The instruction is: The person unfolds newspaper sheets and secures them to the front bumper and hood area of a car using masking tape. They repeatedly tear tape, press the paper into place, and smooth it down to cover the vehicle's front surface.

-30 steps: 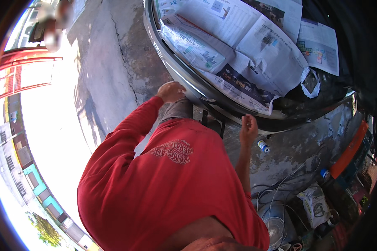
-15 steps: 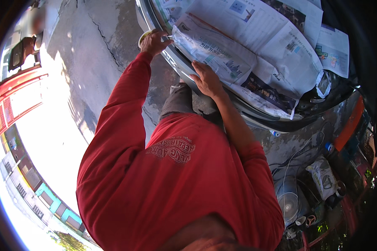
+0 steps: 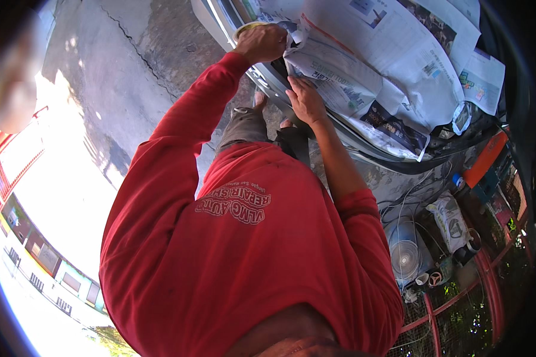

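Note:
A yellowish roll of tape (image 3: 248, 28) sits in my left hand (image 3: 261, 44), whose fingers are bent over the newspaper's left edge. Most of the roll is hidden behind the knuckles. My right hand (image 3: 308, 102) lies with stretched fingers along the lower paper edge, its fingertips touching the sheet and the thumb apart. Overlapping newspaper sheets (image 3: 363, 65) cover the middle of a car part, by the dark curved rim (image 3: 345, 140). Between my hands the paper edge is lifted and crumpled at the rim, with a dark gap below it.
Cracked concrete floor (image 3: 125, 71) stretches to the left, with a red metal gate (image 3: 9, 172) beyond. At the lower right stand a fan (image 3: 406, 256), a white sack (image 3: 449, 223) and loose cables. An orange panel (image 3: 485, 159) leans past the car's edge.
My left hand has moved right with the tape roll, reaching the newspaper's edge. The right hand has shifted slightly right and down along the rim. The paper edge between them is more crumpled.

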Available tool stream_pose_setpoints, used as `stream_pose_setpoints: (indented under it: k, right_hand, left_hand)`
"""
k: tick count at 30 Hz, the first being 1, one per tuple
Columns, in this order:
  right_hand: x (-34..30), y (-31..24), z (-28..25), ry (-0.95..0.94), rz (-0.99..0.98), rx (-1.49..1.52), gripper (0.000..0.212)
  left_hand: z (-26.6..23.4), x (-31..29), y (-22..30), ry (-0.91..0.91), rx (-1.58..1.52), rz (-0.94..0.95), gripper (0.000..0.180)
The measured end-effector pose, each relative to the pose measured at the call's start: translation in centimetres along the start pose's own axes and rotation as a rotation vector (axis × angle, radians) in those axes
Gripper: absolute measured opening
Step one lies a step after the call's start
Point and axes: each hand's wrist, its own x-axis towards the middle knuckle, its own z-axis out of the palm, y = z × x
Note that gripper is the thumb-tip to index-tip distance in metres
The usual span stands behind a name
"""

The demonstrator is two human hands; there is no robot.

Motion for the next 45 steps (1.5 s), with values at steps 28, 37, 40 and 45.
stream_pose_setpoints:
  k: [28,37,40,45]
  right_hand:
    - [5.2,3.8,-1.4,-0.038,0.256,0.206,0.019]
    - [5.7,3.1,-1.6,-0.18,0.366,0.298,0.022]
    - [5.3,3.1,-1.4,-0.134,0.369,0.326,0.022]
    - [4.9,2.3,-1.3,-0.086,0.44,0.309,0.027]
  left_hand:
    - [-2.7,-0.1,-3.1,-0.312,0.081,-0.018,0.036]
    - [-2.2,0.7,-1.6,-0.186,0.156,-0.004,0.029]
    - [-1.6,1.0,-2.1,-0.077,0.18,0.082,0.025]
    - [-0.7,1.1,-3.4,-0.039,0.175,0.127,0.023]
